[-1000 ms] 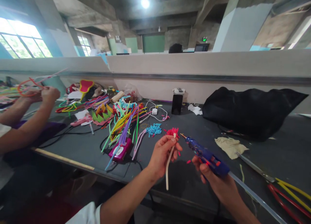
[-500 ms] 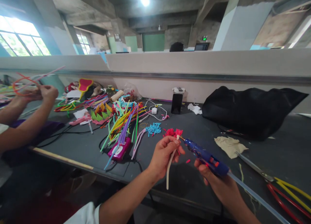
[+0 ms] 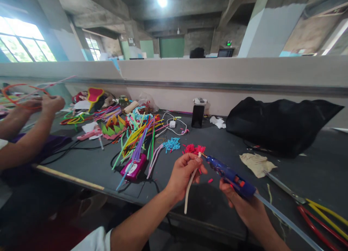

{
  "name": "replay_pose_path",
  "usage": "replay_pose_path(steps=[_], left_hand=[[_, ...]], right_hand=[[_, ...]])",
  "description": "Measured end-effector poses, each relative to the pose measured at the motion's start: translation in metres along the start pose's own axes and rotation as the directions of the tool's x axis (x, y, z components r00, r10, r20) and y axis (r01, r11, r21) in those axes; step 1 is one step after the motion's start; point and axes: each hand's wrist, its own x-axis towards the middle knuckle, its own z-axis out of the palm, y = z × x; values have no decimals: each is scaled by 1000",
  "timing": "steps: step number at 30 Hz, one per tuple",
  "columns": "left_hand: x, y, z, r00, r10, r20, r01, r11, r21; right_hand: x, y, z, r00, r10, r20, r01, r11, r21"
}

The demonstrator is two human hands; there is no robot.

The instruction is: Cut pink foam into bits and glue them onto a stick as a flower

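My left hand (image 3: 187, 173) pinches a cream pipe cleaner (image 3: 188, 194) near its upper end, and the rest of it hangs down below the fingers. In my right hand (image 3: 239, 200) is a blue glue gun (image 3: 228, 173), with a long clear glue stick (image 3: 288, 222) coming out of its back. The gun's nozzle meets or nearly meets the pipe cleaner's top end; which of the two I cannot tell. Just behind lies a pile of short red pieces (image 3: 192, 148), and left of it a pile of short blue pieces (image 3: 172, 144).
Coloured pipe cleaners (image 3: 141, 138) and a magenta box (image 3: 133, 167) lie to the left. A phone (image 3: 197, 116) stands at the back. Rightward are a black bag (image 3: 280, 124), a beige cloth (image 3: 257, 164) and large scissors (image 3: 301, 200). A co-worker's hands (image 3: 51, 104) bend an orange strip at far left.
The pipe cleaner's lower end has swung slightly left, while both my hands stay almost in place. The co-worker's orange strip has opened into a wider loop.
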Motion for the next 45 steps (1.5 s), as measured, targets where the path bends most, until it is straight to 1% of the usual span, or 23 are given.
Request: replay_pose_path(steps=[7,11,15,20,25,27,32,35,37,42,45], left_hand=[[-1,2,0,1000,-9,-3,9,1000,3],[-1,1,0,1000,-10,-3,10,1000,4],[0,0,-1,1000,-4,1,4,1000,3],[-1,1,-1,1000,-5,6,5,1000,1],[-2,3,1,1000,-5,-17,5,1000,8],[-1,3,1,1000,-2,-19,2,1000,4],[1,2,-1,1000,-13,-23,13,1000,-3],[1,2,-1,1000,-13,-21,13,1000,-7],[1,2,0,1000,-15,-27,15,1000,-9],[0,3,-1,999,-20,-28,20,1000,-12],[0,3,-1,999,-19,-28,19,1000,-5]], right_hand=[[1,0,0,1000,23,-18,-24,999,-26],[1,-4,-1,1000,26,-9,-26,999,-30],[0,-8,0,1000,11,4,-11,999,-33],[0,-8,1,1000,-5,-13,4,998,-68],[-1,-7,-1,1000,31,2,-31,994,-104],[-1,-6,-1,999,32,-23,-34,995,-90],[-1,-5,0,1000,20,-20,-21,995,-99],[-1,-5,2,996,10,-86,-16,997,-75],[-1,-7,3,995,15,-100,-23,997,-71],[0,-13,-1,999,30,17,-28,994,-107],[1,-14,-2,998,28,49,-22,992,-121]])
